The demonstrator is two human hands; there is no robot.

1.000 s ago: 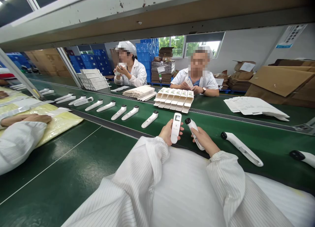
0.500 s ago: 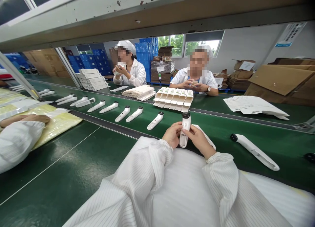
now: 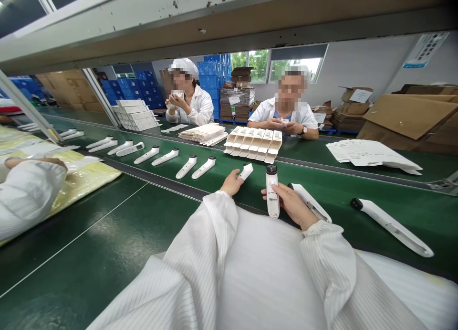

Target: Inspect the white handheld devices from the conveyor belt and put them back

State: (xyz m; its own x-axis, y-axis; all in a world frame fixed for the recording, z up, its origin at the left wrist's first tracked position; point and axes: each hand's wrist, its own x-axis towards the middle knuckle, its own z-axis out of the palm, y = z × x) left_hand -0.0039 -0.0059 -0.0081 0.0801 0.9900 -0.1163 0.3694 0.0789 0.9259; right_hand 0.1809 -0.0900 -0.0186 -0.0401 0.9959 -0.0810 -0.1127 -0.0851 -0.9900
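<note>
Striped white sleeves [image 3: 193, 253] extend forward to the line; the right hand [image 3: 292, 205] grasps a white thermometer [image 3: 272, 196], thumb and fingers closed about its middle; that unit is upright, black head at the top, the open recess in its handle facing the wearer; the left hand [image 3: 232, 184] grips the lower part of a second thermometer [image 3: 246, 171] at the green belt [image 3: 361, 182]; whether this unit is lifted clear cannot be determined; a third thermometer [image 3: 312, 203] lies just beside the right hand, partly hidden by it; a fourth thermometer [image 3: 395, 229] lies farther right; a row of thermometers [image 3: 186, 167] extends leftward along the belt; beyond are open white cartons [image 3: 254, 143], between a pile of folded cartons [image 3: 202, 133] and fanned flat cartons [image 3: 372, 155]; farther back, two co-workers [image 3: 286, 115] each hold a small pale item; blue crates [image 3: 209, 77] stand stacked behind.
</note>
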